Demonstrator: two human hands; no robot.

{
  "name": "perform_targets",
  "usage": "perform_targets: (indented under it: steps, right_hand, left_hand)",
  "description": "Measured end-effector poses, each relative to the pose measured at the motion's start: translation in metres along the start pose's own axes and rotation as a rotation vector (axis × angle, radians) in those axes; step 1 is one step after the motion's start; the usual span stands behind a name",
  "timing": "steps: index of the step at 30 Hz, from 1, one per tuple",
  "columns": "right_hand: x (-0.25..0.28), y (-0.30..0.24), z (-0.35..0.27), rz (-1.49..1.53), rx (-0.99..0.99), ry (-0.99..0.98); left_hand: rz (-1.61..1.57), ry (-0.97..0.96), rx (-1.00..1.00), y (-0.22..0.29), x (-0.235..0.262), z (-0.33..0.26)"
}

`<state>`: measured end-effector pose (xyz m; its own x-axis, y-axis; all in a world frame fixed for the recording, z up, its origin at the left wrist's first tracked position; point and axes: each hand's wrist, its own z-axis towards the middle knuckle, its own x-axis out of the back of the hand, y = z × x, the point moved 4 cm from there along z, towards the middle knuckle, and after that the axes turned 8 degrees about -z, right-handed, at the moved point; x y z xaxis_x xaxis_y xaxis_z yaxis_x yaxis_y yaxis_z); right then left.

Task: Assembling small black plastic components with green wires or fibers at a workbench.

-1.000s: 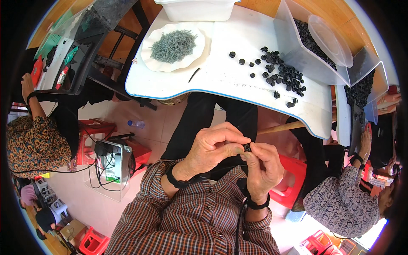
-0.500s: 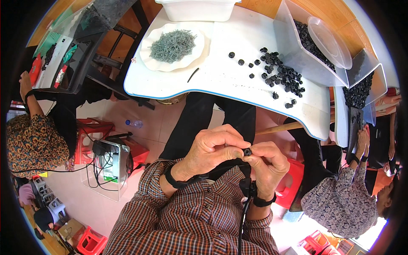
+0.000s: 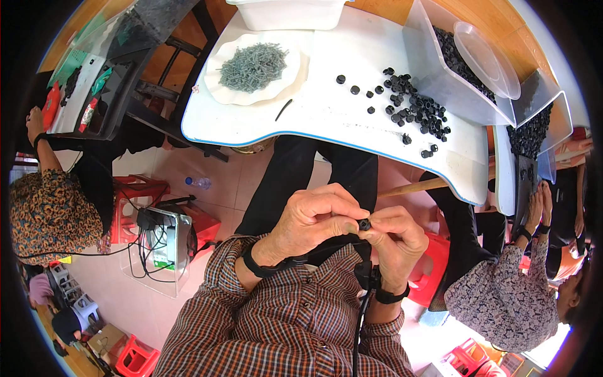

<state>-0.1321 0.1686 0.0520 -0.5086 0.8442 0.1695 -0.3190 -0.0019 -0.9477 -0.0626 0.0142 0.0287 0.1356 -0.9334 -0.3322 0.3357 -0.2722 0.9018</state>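
My left hand (image 3: pixel 314 223) and my right hand (image 3: pixel 396 242) meet above my lap, fingertips pinched together on one small black round part (image 3: pixel 364 224). Both hands touch it. On the white table (image 3: pixel 326 116) ahead lies a scatter of several more small black parts (image 3: pixel 411 110) at the right. A white plate (image 3: pixel 217 91) with a heap of small grey screws (image 3: pixel 253 65) sits at the left. One thin dark pin (image 3: pixel 284 109) lies between them.
A clear bin (image 3: pixel 440 78) of black parts with a round clear lid (image 3: pixel 485 58) stands at the table's right, a white tub (image 3: pixel 286 9) at the back. People sit at my left (image 3: pixel 50 210) and right (image 3: pixel 509 295). Red stools (image 3: pixel 135 188) and a boxed device with cables (image 3: pixel 160 242) stand on the floor.
My hands have stayed together on the black part, with only slight finger shifts. The view has tilted a little.
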Motion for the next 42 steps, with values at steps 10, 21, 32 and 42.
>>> perform_targets:
  steps: [10,21,32,42]
  right_hand:
    - [0.001,-0.001,0.000,0.028,-0.035,0.021]
    - [0.000,0.000,0.001,0.039,-0.036,0.012]
    - [-0.003,0.005,0.004,0.087,0.022,-0.034]
    - [-0.004,0.008,0.005,0.053,0.044,-0.038]
  left_hand:
    - [-0.040,-0.020,-0.031,-0.001,-0.001,0.000]
    - [-0.049,-0.012,-0.041,-0.001,-0.001,0.000]
    - [-0.052,0.009,-0.019,-0.002,0.000,-0.001]
    - [-0.130,0.013,0.015,-0.004,0.001,-0.002]
